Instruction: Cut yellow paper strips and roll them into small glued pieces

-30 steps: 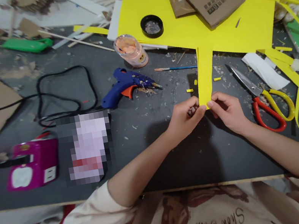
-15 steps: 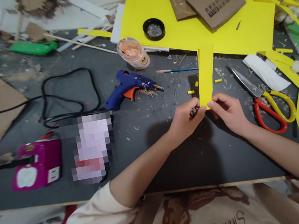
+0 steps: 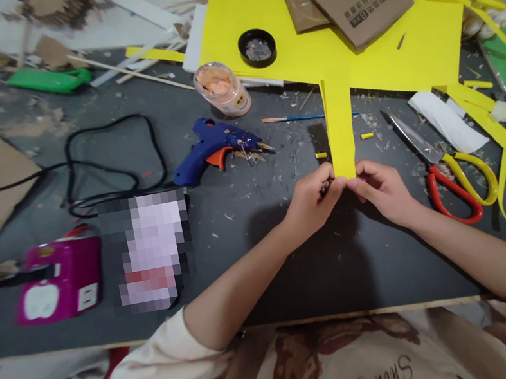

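Observation:
A yellow paper strip (image 3: 340, 125) stands up from between my two hands, its near end pinched at the bottom corners. My left hand (image 3: 316, 201) is closed on the left corner, with thumb and fingers together. At the right corner, my right hand (image 3: 383, 189) grips with thumb and curled fingers. The strip looks doubled along its left edge. Little yellow rolls (image 3: 367, 136) lie on the table on either side of it. Behind it runs a paintbrush (image 3: 292, 118), partly hidden. Scissors (image 3: 444, 162) with red and yellow handles rest to the right of my right hand.
A blue glue gun (image 3: 216, 147) and an open jar (image 3: 223, 90) lie left of the hands. Farther left are a pixelated item (image 3: 154, 253) and a magenta box (image 3: 60, 279). Large yellow sheets (image 3: 389, 71) carry cardboard pieces (image 3: 364, 0) and a black lid (image 3: 257, 48).
The strip has tilted slightly left, into a more upright line. Both hands keep their pinch on its near end. The whole view has shifted a little.

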Motion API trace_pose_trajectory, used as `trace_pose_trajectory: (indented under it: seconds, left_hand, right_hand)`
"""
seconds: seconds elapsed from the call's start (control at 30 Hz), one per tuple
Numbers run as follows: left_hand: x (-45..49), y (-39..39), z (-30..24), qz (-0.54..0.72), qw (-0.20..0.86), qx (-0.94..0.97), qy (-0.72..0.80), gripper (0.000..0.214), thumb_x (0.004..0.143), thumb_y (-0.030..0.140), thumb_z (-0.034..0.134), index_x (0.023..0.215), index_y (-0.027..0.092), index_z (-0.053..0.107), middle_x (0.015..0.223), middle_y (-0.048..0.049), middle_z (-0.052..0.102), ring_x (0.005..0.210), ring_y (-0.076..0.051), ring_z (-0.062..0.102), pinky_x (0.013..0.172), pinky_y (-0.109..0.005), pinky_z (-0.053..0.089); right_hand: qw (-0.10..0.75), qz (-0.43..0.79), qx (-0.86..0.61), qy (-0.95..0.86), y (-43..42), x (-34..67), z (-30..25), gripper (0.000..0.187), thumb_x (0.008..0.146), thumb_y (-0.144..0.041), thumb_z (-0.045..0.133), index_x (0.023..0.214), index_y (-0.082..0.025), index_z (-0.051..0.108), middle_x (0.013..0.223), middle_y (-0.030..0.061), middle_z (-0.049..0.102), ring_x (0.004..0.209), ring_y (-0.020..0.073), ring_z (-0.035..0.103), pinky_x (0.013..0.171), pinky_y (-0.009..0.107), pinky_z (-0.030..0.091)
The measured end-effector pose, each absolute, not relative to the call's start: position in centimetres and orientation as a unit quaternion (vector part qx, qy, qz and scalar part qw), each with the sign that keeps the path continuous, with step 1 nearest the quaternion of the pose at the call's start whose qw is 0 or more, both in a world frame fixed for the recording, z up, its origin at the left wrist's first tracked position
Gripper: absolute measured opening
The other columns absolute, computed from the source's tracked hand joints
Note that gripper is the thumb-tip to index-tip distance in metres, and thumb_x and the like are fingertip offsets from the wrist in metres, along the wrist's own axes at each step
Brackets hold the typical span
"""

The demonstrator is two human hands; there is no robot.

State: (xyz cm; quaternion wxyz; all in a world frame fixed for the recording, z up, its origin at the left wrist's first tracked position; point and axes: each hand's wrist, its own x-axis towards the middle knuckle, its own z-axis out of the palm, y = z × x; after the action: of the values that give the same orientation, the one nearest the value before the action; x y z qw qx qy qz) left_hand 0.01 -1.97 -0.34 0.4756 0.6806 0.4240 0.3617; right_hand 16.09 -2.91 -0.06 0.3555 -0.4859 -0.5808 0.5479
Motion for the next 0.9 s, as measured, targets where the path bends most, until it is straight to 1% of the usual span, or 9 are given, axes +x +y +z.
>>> trace_pose_trajectory:
  seconds: [0.13,0.3,0.47,0.63,0.8,0.9]
  left_hand:
    - [0.0,-1.89,-0.32,0.367,0.537,0.651,0.391,0.027,0.091,0.034,0.043,0.07,0.017,0.044,0.057,0.0053,0.045,0.046,-0.005,0.044,0.047,-0.018,0.036]
    - [0.02,-1.9,-0.25,0.375,0.587,0.602,0.39,0.033,0.088,0.044,0.048,0.069,0.017,0.045,0.059,0.0039,0.049,0.047,-0.005,0.049,0.046,-0.017,0.04]
    - [0.12,-1.96,-0.37,0.378,0.575,0.607,0.397,0.032,0.088,0.041,0.048,0.068,0.016,0.046,0.055,0.0057,0.046,0.043,-0.003,0.044,0.043,-0.015,0.037]
    - [0.13,-1.98,-0.46,0.371,0.576,0.617,0.387,0.029,0.09,0.038,0.046,0.071,0.016,0.048,0.056,0.0057,0.047,0.043,-0.003,0.045,0.044,-0.014,0.037]
    - [0.01,-1.97,-0.31,0.365,0.587,0.611,0.385,0.033,0.09,0.04,0.045,0.069,0.015,0.048,0.055,0.0057,0.047,0.043,-0.003,0.045,0.043,-0.014,0.036]
    - [-0.09,-1.96,-0.18,0.358,0.596,0.603,0.391,0.037,0.091,0.041,0.043,0.064,0.016,0.046,0.05,0.0066,0.044,0.04,-0.003,0.041,0.042,-0.014,0.034]
  right_hand:
    - [0.369,0.563,-0.478,-0.564,-2.94,16.17,0.0,0.034,0.081,-0.05,0.058,0.07,-0.018,0.052,0.057,-0.0057,0.041,0.049,0.0072,0.037,0.048,0.023,0.029]
    - [0.384,0.576,-0.471,-0.546,-2.94,16.17,0.24,0.032,0.081,-0.046,0.06,0.068,-0.018,0.051,0.051,-0.0071,0.041,0.046,0.0063,0.037,0.046,0.022,0.029]
    - [0.386,0.579,-0.471,-0.542,-2.96,16.24,0.23,0.031,0.082,-0.043,0.06,0.067,-0.017,0.052,0.049,-0.0074,0.043,0.045,0.0058,0.037,0.045,0.02,0.029]
    - [0.393,0.578,-0.473,-0.536,-3.02,16.28,0.09,0.032,0.082,-0.043,0.06,0.065,-0.017,0.05,0.047,-0.0078,0.042,0.043,0.005,0.036,0.043,0.02,0.028]
    - [0.392,0.582,-0.469,-0.536,-3.08,16.31,0.25,0.034,0.081,-0.043,0.061,0.062,-0.017,0.05,0.046,-0.0077,0.042,0.041,0.005,0.036,0.042,0.02,0.027]
    - [0.387,0.59,-0.458,-0.541,-3.01,16.28,0.3,0.038,0.085,-0.043,0.055,0.058,-0.017,0.05,0.046,-0.0065,0.043,0.042,0.0051,0.037,0.043,0.02,0.029]
